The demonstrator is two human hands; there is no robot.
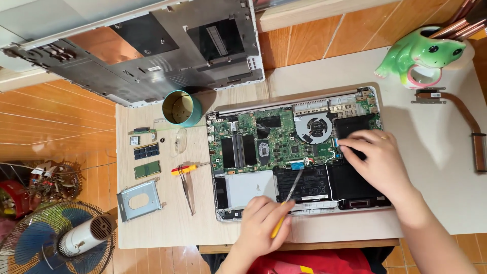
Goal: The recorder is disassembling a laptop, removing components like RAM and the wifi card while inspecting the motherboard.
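Head view: an opened laptop [284,147] lies at the table's [436,167] centre. The left hand [261,223], at 6 o'clock, grips a yellow screwdriver [285,208] whose tip points toward 12. The right hand [378,160], at 3 o'clock, rests on the battery [350,185], fingers together.

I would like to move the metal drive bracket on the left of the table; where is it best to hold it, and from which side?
Grip the drive bracket by one of its long side rails, coming from above. It lies flat and apart from the tweezers. Its big round middle hole probably lets fingers pinch a rail between hole and outer edge.
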